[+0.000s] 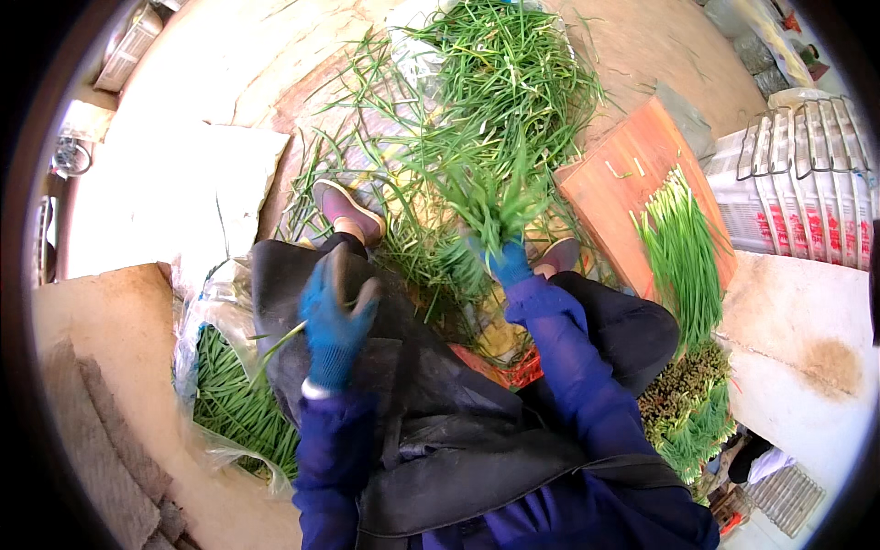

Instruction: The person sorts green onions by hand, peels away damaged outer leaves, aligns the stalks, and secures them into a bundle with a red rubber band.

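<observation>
My right hand (pixel 510 262), in a blue knit glove, grips a motion-blurred bunch of green chives (pixel 491 206) between my knees. The leaves fan out away from me. Over my left thigh, my left hand (pixel 335 316) wears a similar glove with a dark coating, its thumb and fingers apart. One thin green stalk (pixel 283 344) meets that glove's outer edge; whether it is stuck or tucked there is unclear. Beyond my feet lies a large loose heap of chives (pixel 512 89). A neat layer of chives (pixel 680 254) rests on a wooden board (pixel 612 185) at the right.
Beside my left leg, a clear plastic bag (pixel 223 302) holds packed greens (pixel 237 405). Stacked bundles (pixel 687 405) stand by my right hip. A wire rack (pixel 801 165) with printed wrapping is farther right. A red plastic crate or basket (pixel 526 368) shows below me.
</observation>
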{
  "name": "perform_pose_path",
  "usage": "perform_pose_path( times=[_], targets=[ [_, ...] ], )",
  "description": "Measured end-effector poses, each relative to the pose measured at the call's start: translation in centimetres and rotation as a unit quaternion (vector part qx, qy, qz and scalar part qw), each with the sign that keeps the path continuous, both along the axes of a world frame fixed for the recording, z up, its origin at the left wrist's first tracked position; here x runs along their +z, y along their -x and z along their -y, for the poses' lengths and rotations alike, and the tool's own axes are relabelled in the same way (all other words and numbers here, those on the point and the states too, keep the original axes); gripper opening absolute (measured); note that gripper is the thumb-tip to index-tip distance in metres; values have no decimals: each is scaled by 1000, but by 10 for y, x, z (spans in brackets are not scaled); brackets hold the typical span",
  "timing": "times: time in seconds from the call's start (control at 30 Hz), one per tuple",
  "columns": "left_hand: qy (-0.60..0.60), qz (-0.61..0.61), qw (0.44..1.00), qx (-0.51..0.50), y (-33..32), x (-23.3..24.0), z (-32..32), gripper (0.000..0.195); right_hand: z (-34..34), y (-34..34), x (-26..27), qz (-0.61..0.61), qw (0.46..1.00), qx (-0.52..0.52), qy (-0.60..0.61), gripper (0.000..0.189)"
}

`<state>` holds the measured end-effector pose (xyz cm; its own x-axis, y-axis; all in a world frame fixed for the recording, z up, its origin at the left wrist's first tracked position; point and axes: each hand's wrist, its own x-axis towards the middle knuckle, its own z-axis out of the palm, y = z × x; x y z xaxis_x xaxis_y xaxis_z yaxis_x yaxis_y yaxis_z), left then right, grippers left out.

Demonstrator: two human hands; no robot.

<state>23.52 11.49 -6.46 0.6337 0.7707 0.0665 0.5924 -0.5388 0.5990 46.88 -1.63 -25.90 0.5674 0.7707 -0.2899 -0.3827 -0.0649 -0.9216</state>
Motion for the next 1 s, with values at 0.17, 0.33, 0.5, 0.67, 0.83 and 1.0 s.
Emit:
perform_pose_path(
  times=[0.17,0.33,0.5,0.67,0.83,1.0],
  targets=[
    [-193,-248,945,93,127,37,-5,49,11,12,1,94,994,32,41,34],
    [-7,119,983,142,89,33,35,31,59,-22,-63,227,972,-16,52,34],
    [789,240,555,111,8,-8,85,56,4,60,14,97,990,-10,-98,41],
    [875,453,173,1,-22,-48,105,45,16,70,122,488,858,14,-163,33],
    [848,489,-144,148,-50,3,122,38,70,103,191,576,814,45,-61,43],
    [926,331,136,117,-17,-22,121,36,114,124,209,585,795,139,-82,47]
  ],
)
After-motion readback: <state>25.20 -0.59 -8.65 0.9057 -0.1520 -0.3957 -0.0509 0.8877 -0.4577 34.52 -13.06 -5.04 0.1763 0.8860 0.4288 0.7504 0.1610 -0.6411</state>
